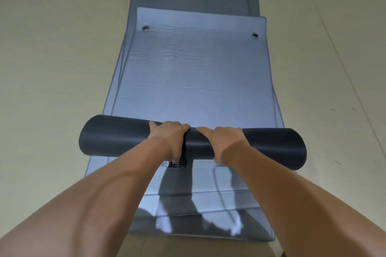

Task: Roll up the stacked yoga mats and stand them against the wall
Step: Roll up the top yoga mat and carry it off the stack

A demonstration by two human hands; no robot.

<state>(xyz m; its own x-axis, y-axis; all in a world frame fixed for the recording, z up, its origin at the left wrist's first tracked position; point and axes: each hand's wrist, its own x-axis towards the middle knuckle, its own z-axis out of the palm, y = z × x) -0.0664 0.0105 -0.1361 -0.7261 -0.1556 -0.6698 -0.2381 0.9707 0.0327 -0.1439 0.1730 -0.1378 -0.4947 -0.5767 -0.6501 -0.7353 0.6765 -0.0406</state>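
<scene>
as left hand (169,134), right hand (226,142) grip roll (117,137), fingertips hidden.

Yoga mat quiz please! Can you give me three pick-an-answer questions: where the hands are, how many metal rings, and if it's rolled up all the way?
1. Where do the left hand and right hand grip?
A) middle of the dark roll
B) the floor
C) the roll's ends
2. How many metal rings show?
A) none
B) two
C) five
3. The top mat is rolled:
A) fully
B) partly
C) not at all
Answers: 1 A, fingers curl over its middle; 2 B, one near each far corner; 3 B, a flat stretch lies beyond the roll.
</scene>
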